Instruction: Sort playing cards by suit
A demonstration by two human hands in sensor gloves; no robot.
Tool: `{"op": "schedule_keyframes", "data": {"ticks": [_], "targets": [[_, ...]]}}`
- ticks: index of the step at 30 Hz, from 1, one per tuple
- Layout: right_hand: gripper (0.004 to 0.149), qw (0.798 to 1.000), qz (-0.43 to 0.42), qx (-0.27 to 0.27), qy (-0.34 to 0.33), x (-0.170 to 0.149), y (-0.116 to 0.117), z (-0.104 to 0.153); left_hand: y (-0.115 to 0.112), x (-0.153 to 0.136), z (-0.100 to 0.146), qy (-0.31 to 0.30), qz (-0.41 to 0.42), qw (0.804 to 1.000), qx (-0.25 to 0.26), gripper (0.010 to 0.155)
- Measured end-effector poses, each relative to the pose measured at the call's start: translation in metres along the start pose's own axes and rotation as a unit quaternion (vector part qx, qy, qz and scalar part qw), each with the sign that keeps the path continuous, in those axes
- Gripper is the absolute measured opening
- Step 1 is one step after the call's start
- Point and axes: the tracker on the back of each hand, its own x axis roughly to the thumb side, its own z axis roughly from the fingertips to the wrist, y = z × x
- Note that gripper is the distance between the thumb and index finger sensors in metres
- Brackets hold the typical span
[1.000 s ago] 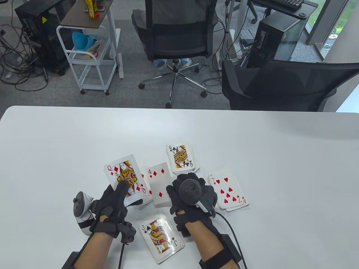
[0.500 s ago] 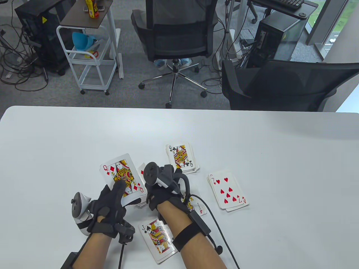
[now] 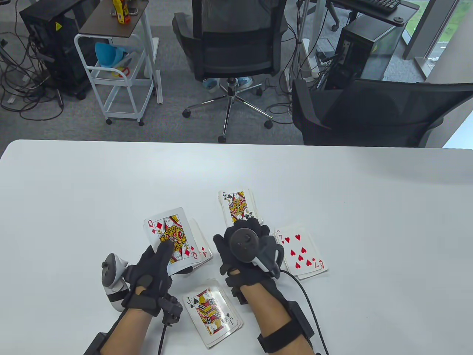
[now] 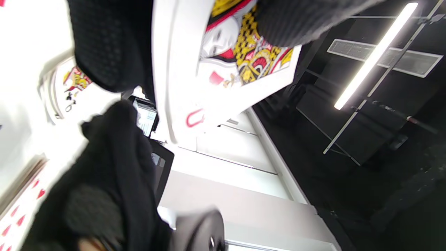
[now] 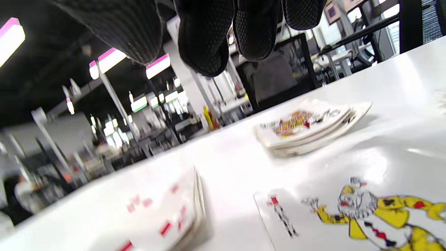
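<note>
My left hand [image 3: 162, 264] grips the undealt deck [image 3: 168, 231], thumb across its top card, the queen of diamonds [image 4: 244, 52]. My right hand [image 3: 245, 246] hovers palm down with relaxed fingers [image 5: 205, 38] that hold nothing. A joker [image 5: 366, 216] lies face up on the table under it; the table view hides that card. The diamonds pile [image 3: 202, 247], its four on top, peeks out beside the deck. The clubs pile [image 3: 238, 207] shows a queen. Right of my right hand is the hearts pile [image 3: 301, 253], topped by a seven. The spades pile [image 3: 212, 312] shows a jack.
The white table [image 3: 369, 222] stretches wide to the right and far side. Two black office chairs [image 3: 369, 111] stand past its far edge. A cable [image 3: 306, 299] trails from my right wrist over the table.
My right hand reached left to the diamonds pile and came back right over the joker. The four of diamonds now sits squared on its pile. My left hand drifted slightly right with the deck.
</note>
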Motion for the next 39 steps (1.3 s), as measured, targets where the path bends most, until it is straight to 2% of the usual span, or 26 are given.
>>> {"op": "schedule_keyframes", "data": {"ticks": [2,6,11,14,17,21,29,34,39], "targets": [[0.047,0.999,-0.030,-0.028,-0.010,-0.009,-0.006,0.008,-0.003,-0.004,-0.001,0.009,-0.009,1.000,-0.007,0.050],[0.048,0.995,-0.084,-0.048,-0.036,-0.012,-0.011,0.017,-0.005,-0.013,-0.001,0.030,-0.041,0.999,-0.018,0.050],[0.049,0.989,-0.122,-0.045,-0.069,-0.002,-0.012,0.022,-0.007,-0.021,-0.001,0.048,-0.061,0.997,-0.024,0.050],[0.050,0.989,-0.119,-0.036,-0.081,0.002,-0.010,0.024,-0.007,-0.021,-0.001,0.051,-0.067,0.996,-0.026,0.050],[0.053,0.988,-0.117,-0.004,-0.097,0.008,-0.003,0.025,-0.007,-0.022,-0.001,0.053,-0.073,0.995,-0.029,0.049],[0.057,0.990,-0.075,0.024,-0.121,0.018,0.005,0.027,-0.006,-0.023,-0.002,0.052,-0.079,0.995,-0.028,0.049],[0.044,0.988,-0.081,-0.009,-0.133,0.026,0.010,0.031,-0.004,-0.028,-0.002,0.055,-0.078,0.995,-0.022,0.049],[0.038,0.986,-0.097,-0.034,-0.131,0.022,0.003,0.030,-0.004,-0.028,-0.002,0.055,-0.072,0.996,-0.026,0.051],[0.039,0.985,-0.111,-0.045,-0.120,0.014,-0.003,0.028,-0.006,-0.028,-0.002,0.056,-0.061,0.996,-0.035,0.052]]}}
